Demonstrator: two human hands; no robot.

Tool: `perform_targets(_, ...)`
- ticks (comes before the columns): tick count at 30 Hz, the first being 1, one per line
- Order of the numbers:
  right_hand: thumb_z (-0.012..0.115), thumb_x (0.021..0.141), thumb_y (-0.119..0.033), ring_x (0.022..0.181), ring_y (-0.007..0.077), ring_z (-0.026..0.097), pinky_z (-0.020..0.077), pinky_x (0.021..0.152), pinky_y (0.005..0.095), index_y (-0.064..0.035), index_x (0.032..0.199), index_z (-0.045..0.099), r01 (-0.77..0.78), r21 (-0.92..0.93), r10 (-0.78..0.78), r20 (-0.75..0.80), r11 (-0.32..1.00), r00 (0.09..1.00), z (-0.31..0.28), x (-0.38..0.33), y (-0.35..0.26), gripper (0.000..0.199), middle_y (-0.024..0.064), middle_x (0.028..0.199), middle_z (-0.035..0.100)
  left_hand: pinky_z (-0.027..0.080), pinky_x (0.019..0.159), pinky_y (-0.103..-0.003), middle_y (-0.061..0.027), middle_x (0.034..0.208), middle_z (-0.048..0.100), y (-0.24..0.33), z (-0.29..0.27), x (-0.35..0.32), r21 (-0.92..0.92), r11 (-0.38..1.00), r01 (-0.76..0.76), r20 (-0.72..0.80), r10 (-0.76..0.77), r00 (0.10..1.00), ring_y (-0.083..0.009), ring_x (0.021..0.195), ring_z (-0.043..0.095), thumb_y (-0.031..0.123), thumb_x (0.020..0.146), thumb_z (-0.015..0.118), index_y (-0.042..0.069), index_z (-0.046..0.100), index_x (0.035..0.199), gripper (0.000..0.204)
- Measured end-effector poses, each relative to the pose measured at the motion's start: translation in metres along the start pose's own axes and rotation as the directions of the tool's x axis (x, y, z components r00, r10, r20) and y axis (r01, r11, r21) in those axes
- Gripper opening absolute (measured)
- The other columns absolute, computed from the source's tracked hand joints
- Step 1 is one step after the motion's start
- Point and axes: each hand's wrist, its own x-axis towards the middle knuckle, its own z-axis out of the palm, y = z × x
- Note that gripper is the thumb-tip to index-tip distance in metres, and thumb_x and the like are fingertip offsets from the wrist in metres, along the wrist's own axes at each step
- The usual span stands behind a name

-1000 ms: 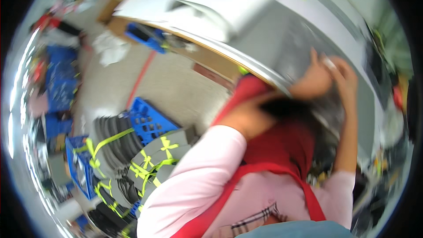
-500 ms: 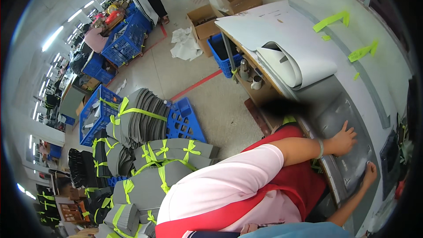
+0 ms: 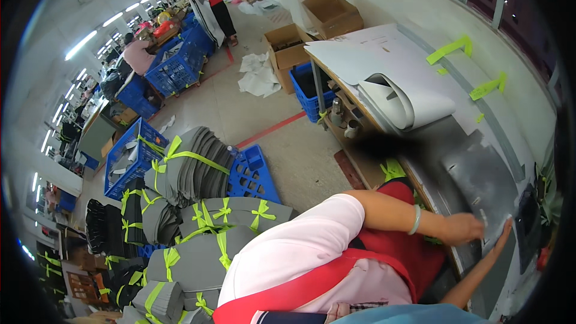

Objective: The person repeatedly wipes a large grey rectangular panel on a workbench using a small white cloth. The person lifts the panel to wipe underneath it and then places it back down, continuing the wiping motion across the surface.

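Observation:
On the worktable at the right, a grey sheet with a dull, scuffed shine (image 3: pixel 480 171) lies under and in front of my hands. My left hand (image 3: pixel 463 228), with a bangle on its wrist, is over the near part of the sheet. Its fingers are curled in and slightly blurred; what they hold, if anything, is hidden. Just right of it, my right hand (image 3: pixel 504 237) rests at the sheet's right edge with its fingers stretched out and nothing visible in them. The two hands are close together.
A curled white sheet (image 3: pixel 429 108) lies farther up the table. Bundles of grey panels tied with lime strips (image 3: pixel 198 162) stack at my left, by a blue crate (image 3: pixel 135 159). Cardboard boxes (image 3: pixel 333 15) stand beyond the table. A dark blur (image 3: pixel 384 144) hides part of the table edge.
My left hand has drawn back toward me, and its spread fingers have curled in. My right hand has straightened its fingers along the sheet's edge. The whole view has shifted slightly.

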Motion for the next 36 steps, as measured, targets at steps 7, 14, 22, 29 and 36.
perform_targets(7,0.061,0.103,-0.037,0.137,0.0231,0.046,0.0314,0.117,0.0349,-0.0026,0.149,0.050,-0.064,0.307,0.075,-0.025,0.950,0.997,0.044,-0.024,-0.015,0.058,0.0095,0.149,0.050,0.049,0.093,-0.043,-0.0106,0.100,0.065,-0.049,-0.028,-0.033,0.288,0.950,0.117,0.035,-0.133,0.991,-0.0312,0.106,0.061,0.023,0.071,0.080,0.009,0.076,0.088,0.022)
perform_targets(14,0.059,0.104,-0.038,0.141,0.0240,0.043,0.0298,0.118,0.0357,-0.0024,0.152,0.046,-0.114,0.413,0.135,-0.023,0.904,0.991,0.065,-0.038,-0.020,0.061,0.0101,0.154,0.046,0.050,0.096,-0.042,-0.0109,0.101,0.069,-0.076,-0.028,-0.031,0.178,0.963,0.202,0.170,-0.232,0.958,-0.0317,0.113,0.061,0.027,0.069,0.083,0.011,0.080,0.088,0.025)
perform_targets(22,0.056,0.105,-0.039,0.146,0.0248,0.039,0.0270,0.121,0.0365,-0.0026,0.157,0.039,-0.099,0.363,0.123,-0.042,0.926,0.992,0.063,-0.039,-0.020,0.065,0.0106,0.161,0.039,0.055,0.077,-0.048,-0.0125,0.082,0.073,-0.065,-0.035,-0.030,0.088,0.946,0.311,0.189,-0.323,0.927,-0.0352,0.085,0.071,0.031,0.076,0.080,0.011,0.080,0.085,0.022)
perform_targets(29,0.053,0.106,-0.042,0.148,0.0248,0.035,0.0242,0.123,0.0371,-0.0031,0.159,0.035,-0.015,0.266,0.029,-0.049,0.964,0.998,0.049,-0.025,-0.002,0.068,0.0106,0.164,0.034,0.055,0.079,-0.047,-0.0121,0.080,0.071,-0.065,-0.028,-0.031,0.300,0.947,0.110,0.149,-0.161,0.976,-0.0352,0.082,0.070,0.033,0.083,0.073,0.009,0.077,0.084,0.024)
perform_targets(36,0.053,0.107,-0.042,0.145,0.0258,0.039,0.0270,0.121,0.0369,-0.0018,0.158,0.036,-0.022,0.222,0.028,-0.025,0.975,0.999,0.052,-0.026,-0.002,0.067,0.0115,0.160,0.039,0.055,0.080,-0.045,-0.0122,0.083,0.072,-0.070,-0.023,-0.039,0.385,0.919,0.080,0.169,-0.156,0.973,-0.0327,0.086,0.071,0.038,0.083,0.072,0.008,0.075,0.084,0.029)
